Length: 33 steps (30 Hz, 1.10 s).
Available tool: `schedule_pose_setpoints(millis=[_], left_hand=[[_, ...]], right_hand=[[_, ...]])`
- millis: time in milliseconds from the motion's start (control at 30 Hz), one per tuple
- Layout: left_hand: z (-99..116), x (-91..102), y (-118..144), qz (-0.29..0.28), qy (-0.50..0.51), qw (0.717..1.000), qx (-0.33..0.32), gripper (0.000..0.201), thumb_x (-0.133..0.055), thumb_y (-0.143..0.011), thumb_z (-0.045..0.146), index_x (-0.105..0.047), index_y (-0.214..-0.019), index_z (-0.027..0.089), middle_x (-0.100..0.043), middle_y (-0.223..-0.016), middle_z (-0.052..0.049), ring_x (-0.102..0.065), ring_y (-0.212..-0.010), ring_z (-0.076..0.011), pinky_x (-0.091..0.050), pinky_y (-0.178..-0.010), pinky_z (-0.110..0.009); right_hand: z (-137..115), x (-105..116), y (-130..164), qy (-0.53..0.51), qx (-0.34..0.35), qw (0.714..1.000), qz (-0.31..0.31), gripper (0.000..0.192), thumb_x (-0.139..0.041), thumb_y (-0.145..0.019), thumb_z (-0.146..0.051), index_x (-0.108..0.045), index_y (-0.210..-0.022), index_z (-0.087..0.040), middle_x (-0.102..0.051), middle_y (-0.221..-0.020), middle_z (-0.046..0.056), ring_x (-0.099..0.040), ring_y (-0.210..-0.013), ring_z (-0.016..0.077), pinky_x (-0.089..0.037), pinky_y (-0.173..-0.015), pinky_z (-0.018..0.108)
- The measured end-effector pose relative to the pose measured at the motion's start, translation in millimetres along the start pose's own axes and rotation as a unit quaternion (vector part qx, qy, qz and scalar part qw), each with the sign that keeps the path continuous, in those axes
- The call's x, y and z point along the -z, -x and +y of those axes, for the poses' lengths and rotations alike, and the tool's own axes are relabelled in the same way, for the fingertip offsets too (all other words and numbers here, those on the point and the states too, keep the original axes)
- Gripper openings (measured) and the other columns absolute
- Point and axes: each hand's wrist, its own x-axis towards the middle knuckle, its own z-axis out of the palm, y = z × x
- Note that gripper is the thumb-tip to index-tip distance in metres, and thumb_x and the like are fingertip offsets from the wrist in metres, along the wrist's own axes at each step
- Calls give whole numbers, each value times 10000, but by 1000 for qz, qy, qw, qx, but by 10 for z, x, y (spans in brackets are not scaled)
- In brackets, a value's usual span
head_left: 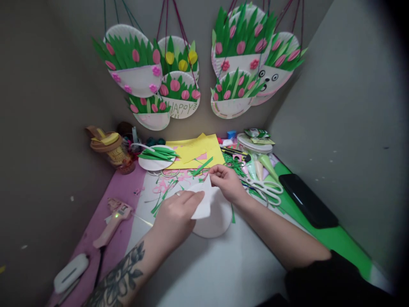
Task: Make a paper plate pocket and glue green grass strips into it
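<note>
Grey-walled craft corner, white paper between your two hands

Head view: a grey wall [147,17] backs your tabletop [223,273], and flower-filled paper-plate pockets [137,81] hang in front of it on coloured strings. The tabletop is white in the middle, pink along the left and green along the right.

You have the white paper [203,202] raised in the middle, tilted, above a round white disc [214,228] that lies flat. Your left hand [180,209] is closed on its near side, thumb pressed over the top. Your right hand [225,181] is drawn into a tight pinch at the upper corner and seems to have hold of it, though the fingers hide the exact contact.

The step in hand looks like steadying or shaping this sheet. The next move calls for a light, even grip, since paper this thin would probably crease easily.

Beyond your hands lie curly pink and green paper scraps [162,185], smooth flat yellow sheets [214,147], and slim pointed green leaves [156,152] heaped on a pale disc. To the right are white-handled scissors [270,187] and a glossy black phone [308,200]; to the left, a pink glue gun [113,224], hard and angular, shows a green light.
</note>
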Motion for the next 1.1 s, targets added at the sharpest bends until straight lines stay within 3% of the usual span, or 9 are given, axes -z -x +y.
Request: schedule_pose_setpoints(millis=[100, 333, 533, 600, 700, 767, 833, 933, 1100], left_hand=[[-70, 53, 0, 17, 54, 998, 37, 297, -475, -851, 64, -644, -1078, 154, -734, -936, -67, -669, -844, -179, -523, -747, -284], [-145, 134, -17, 29, 67, 997, 38, 215, -505, -866, 77, -648, -1003, 159, -730, -908, -51, -668, -831, -169, -499, -731, -263], [30, 98, -33, 41, -46, 997, -47, 255, -442, -873, 95, -669, -988, 99, -717, -767, -82, -652, -663, -197, -487, -551, -285], [69, 73, -33, 55, -51, 996, -46, 268, -431, -880, 104, -679, -982, 98, -720, -761, -86, -652, -653, -203, -487, -538, -289], [17, 48, -50, 117, 68, 984, 118, 210, -498, -894, 181, -697, -942, 134, -743, -828, -74, -681, -730, -196, -530, -642, -284], [-50, 23, -78, 170, 170, 932, 271, 201, -563, -883, 268, -706, -945, 141, -752, -896, -75, -697, -823, -205, -546, -728, -288], [-98, -22, -107, 200, 249, 877, 359, 265, -602, -859, 336, -708, -987, 131, -747, -984, -91, -692, -935, -227, -545, -819, -311], [-131, -95, -124, 177, 326, 851, 371, 318, -629, -830, 371, -714, -1011, 124, -742, -1026, -104, -679, -995, -245, -528, -892, -341], [-254, -34, -91, 148, 405, 844, 319, 380, -630, -825, 415, -695, -1085, 146, -728, -1078, -118, -661, -1037, -247, -515, -894, -331]], right_hand=[[-43, 1, 17, 2, 10, 1000, -10, 56, -665, -683, -229, -636, -711, -190, -656, -616, -30, -599, -547, 116, -510, -553, 249], [-88, 12, 54, 55, 36, 998, -24, 86, -620, -716, -263, -653, -720, -184, -669, -658, -6, -615, -590, 133, -522, -585, 266], [-27, 19, 66, 183, 92, 979, 4, 77, -580, -753, -220, -647, -732, -187, -611, -593, -26, -552, -546, 114, -434, -534, 232], [-35, 9, 66, 183, 92, 979, 13, 73, -590, -753, -229, -640, -717, -189, -597, -574, -31, -539, -537, 113, -425, -525, 232], [-67, -25, 69, 75, 53, 996, 16, 122, -655, -736, -306, -611, -724, -193, -594, -598, -36, -564, -550, 115, -472, -555, 245], [-78, -66, 80, -13, 7, 1000, -6, 215, -715, -700, -353, -597, -787, -196, -615, -621, -36, -591, -565, 121, -503, -580, 261], [-67, -112, 96, -61, -37, 997, -41, 316, -761, -658, -369, -594, -861, -194, -651, -656, -22, -612, -582, 129, -513, -590, 269], [-42, -138, 98, -63, -53, 996, -43, 346, -751, -657, -389, -610, -895, -182, -681, -730, 7, -616, -621, 135, -507, -590, 267], [-129, 23, 40, 86, 47, 995, 4, 172, -623, -728, -318, -613, -825, -177, -632, -712, -9, -558, -625, 137, -448, -564, 252]])
